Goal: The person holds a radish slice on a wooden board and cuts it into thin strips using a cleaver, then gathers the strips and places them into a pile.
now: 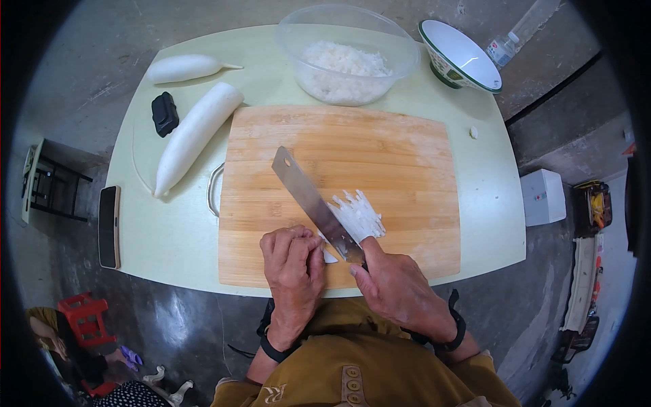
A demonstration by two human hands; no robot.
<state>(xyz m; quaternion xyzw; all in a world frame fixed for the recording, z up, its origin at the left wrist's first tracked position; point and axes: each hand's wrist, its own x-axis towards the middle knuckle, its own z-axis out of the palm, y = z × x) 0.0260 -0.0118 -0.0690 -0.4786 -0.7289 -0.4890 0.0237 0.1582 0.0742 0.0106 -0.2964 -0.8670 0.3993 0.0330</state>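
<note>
In my right hand (400, 286) is the handle of a cleaver (313, 203), its blade slanting up and left across the wooden cutting board (339, 142). My left hand (293, 261) presses down on the board just left of the blade, fingers curled over pieces of white radish (329, 256) that show only in part. Right of the blade lies a small pile of shredded radish (359, 214). Two whole white radishes rest beyond the board's left side: a large one (198, 139) and a smaller one (184, 68).
A clear plastic bowl (298, 44) of white shreds stands behind the board. Beside it a white bowl with a green rim (464, 57) sits tilted. A black case (164, 114) and a phone (109, 227) lie at left. A person sits at lower left near a red stool (87, 317).
</note>
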